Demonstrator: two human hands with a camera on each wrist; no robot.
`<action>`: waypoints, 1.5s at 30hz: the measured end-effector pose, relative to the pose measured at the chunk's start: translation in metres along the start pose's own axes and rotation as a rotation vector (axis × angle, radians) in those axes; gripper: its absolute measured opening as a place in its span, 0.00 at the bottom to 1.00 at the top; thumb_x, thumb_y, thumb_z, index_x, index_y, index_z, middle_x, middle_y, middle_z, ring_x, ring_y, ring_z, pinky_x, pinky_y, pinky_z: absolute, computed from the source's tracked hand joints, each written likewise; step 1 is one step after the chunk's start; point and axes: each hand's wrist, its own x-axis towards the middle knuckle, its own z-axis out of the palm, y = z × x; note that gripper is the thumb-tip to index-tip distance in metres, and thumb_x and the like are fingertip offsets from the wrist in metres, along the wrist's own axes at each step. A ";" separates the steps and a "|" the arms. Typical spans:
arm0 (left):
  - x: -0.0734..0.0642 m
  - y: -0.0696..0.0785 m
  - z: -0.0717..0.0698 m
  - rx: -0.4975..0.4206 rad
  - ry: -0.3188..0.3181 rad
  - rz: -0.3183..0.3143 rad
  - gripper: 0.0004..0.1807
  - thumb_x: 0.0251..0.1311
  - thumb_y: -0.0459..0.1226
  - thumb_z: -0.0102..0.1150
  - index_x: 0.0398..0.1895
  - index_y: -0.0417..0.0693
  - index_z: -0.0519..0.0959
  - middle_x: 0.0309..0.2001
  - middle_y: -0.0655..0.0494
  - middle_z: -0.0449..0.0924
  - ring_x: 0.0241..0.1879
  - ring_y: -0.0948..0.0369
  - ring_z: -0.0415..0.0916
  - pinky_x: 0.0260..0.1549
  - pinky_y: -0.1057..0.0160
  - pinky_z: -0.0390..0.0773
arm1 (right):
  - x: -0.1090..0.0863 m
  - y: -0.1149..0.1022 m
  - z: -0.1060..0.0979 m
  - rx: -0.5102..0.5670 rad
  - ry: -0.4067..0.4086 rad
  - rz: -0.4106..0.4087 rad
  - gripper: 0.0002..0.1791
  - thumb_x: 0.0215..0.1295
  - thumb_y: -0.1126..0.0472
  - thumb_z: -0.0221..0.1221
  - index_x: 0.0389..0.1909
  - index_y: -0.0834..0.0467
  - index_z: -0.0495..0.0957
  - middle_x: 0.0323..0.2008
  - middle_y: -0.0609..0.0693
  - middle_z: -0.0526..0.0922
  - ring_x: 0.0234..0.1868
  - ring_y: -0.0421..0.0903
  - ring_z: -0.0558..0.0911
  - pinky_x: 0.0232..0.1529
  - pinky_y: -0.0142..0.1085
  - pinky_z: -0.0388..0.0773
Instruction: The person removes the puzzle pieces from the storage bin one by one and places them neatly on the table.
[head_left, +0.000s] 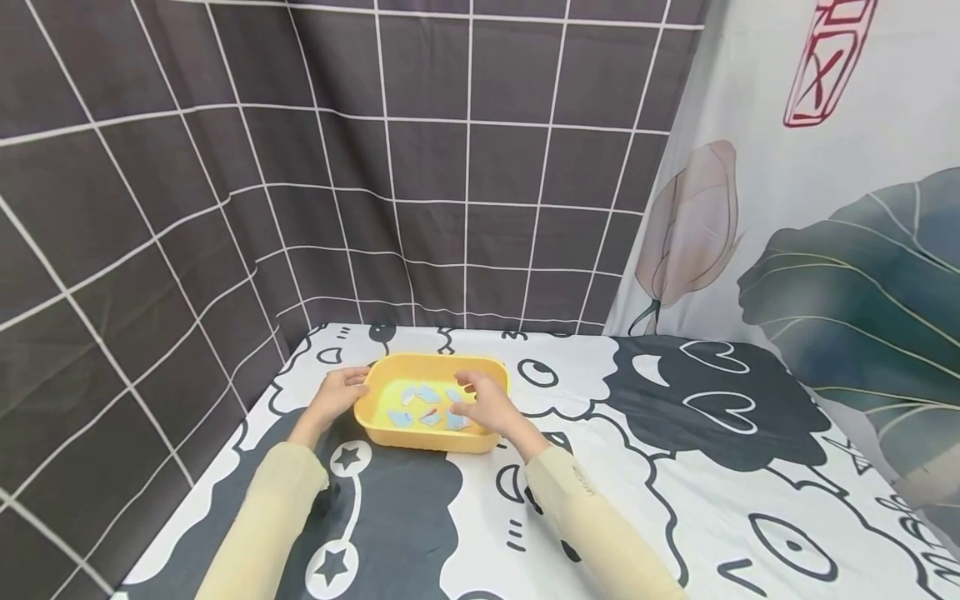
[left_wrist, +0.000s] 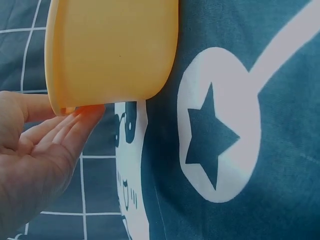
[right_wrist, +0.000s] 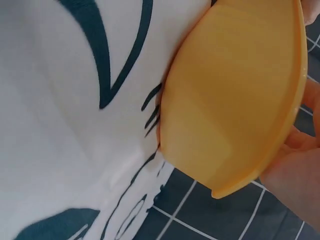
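Curtain [head_left: 502,158] beyond the yellow tub [head_left: 427,439]

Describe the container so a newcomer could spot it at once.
Find the patterned cloth below the dark gridded curtain. Near its far edge, beside the left hand, sits the container, holding pale pieces. Its bright yellow walls stand out from the monochrome cloth.

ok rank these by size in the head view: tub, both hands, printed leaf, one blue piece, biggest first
1. Printed leaf
2. Tub
3. Left hand and right hand, too alike to rank
4. Blue piece
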 end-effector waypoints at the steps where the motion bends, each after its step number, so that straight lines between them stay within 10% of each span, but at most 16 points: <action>1: 0.000 0.000 0.000 -0.001 -0.001 -0.003 0.27 0.63 0.29 0.48 0.64 0.23 0.64 0.61 0.26 0.71 0.61 0.38 0.72 0.60 0.50 0.78 | 0.001 0.001 0.001 0.003 -0.008 0.008 0.31 0.60 0.66 0.65 0.64 0.68 0.68 0.61 0.64 0.75 0.60 0.60 0.76 0.63 0.51 0.76; 26: 0.002 -0.007 -0.005 -0.038 -0.084 -0.029 0.23 0.68 0.32 0.48 0.58 0.19 0.68 0.53 0.24 0.76 0.40 0.54 0.84 0.42 0.59 0.87 | 0.014 0.002 0.014 -0.345 -0.152 0.202 0.26 0.52 0.63 0.71 0.52 0.67 0.79 0.53 0.60 0.83 0.57 0.57 0.79 0.62 0.47 0.77; 45: -0.003 -0.008 -0.009 -0.029 -0.111 -0.069 0.23 0.70 0.37 0.50 0.57 0.22 0.70 0.46 0.31 0.80 0.33 0.64 0.81 0.37 0.63 0.87 | 0.016 0.001 0.020 -0.413 -0.165 0.272 0.16 0.51 0.68 0.69 0.43 0.65 0.83 0.49 0.57 0.84 0.51 0.53 0.81 0.56 0.45 0.81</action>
